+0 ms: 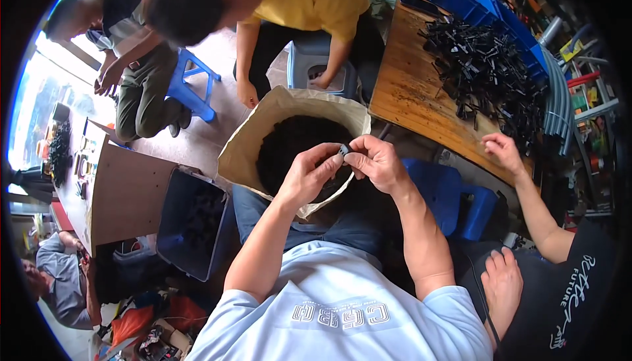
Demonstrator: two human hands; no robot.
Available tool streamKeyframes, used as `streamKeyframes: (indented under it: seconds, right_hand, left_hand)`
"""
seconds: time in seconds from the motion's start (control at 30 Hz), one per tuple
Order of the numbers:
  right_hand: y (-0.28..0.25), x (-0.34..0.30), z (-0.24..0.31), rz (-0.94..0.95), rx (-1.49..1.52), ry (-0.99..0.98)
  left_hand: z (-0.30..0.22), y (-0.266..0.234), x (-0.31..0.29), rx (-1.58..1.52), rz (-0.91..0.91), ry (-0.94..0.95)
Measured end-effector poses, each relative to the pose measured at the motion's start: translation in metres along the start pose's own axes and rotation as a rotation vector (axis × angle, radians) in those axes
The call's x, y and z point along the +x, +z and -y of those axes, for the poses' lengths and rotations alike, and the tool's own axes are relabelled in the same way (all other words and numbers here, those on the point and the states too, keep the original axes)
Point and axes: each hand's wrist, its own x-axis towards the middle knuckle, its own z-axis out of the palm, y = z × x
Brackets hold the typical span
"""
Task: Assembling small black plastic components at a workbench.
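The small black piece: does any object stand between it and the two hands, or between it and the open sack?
Nothing visible does. The left hand and right hand hold the small black piece between them, seemingly above the open sack.

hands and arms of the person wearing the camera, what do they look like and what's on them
The left hand and right hand are bare, with no gloves; no watch or band shows on either arm. The forearms are uncovered too. Above them are the short, light blue sleeves of a shirt with block lettering across its front.
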Motion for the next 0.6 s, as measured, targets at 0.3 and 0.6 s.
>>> streamKeyframes:
  seconds: [0.3, 0.6]
  right_hand:
    - [-0.013, -0.009, 0.016, 0.123, 0.104, 0.014]
    - [-0.067, 0.018, 0.038, -0.326, -0.718, -0.395]
  left_hand:
    - [-0.01, 0.008, 0.009, 0.639, 0.087, 0.319]
    - [0.021, -0.008, 0.034, 0.049, 0.033, 0.08]
